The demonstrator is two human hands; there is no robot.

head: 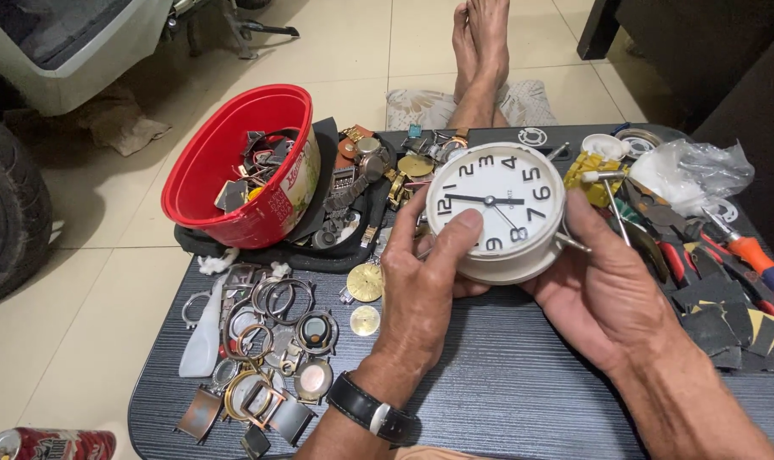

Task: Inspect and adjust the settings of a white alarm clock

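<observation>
At far left I see a red tub (pixel 234 170) and watch cases (pixel 263 349) on the worktop (pixel 506 400). My left hand (pixel 421 285) and right hand (pixel 604 285) clamp a white round clock (pixel 502 213) between them, above the worktop, face tilted up, left thumb on the glass.

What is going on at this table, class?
A person sits at a dark table holding a round white clock in both hands. The left hand has its thumb on the dial; the right hand supports the side and grips a thin metal tool. A red bowl of parts, loose watch cases and pliers lie around.
</observation>
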